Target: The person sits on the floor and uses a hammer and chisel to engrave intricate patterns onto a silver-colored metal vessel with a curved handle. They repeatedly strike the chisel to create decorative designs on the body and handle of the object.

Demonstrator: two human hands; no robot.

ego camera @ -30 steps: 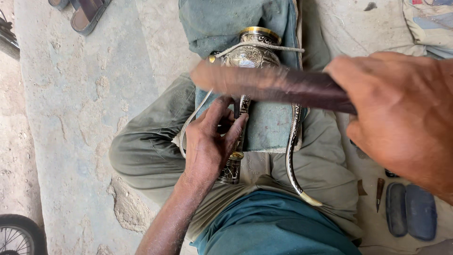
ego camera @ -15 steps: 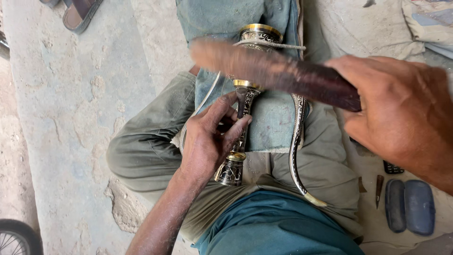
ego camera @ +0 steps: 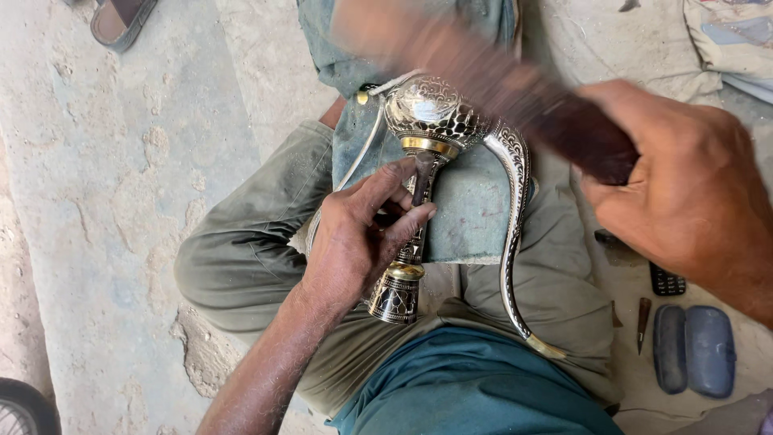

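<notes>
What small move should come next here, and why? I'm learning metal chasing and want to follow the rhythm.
Probably bring the wooden mallet in the right hand down onto the punch: the left hand already holds its tip on the ornate metal vessel, and the mallet is raised and blurred.

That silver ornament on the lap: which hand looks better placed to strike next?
Probably the right hand: it grips the dark wooden mallet, raised and blurred above the ornament. The left hand is busy, pressing a small chisel against the stem.
</notes>
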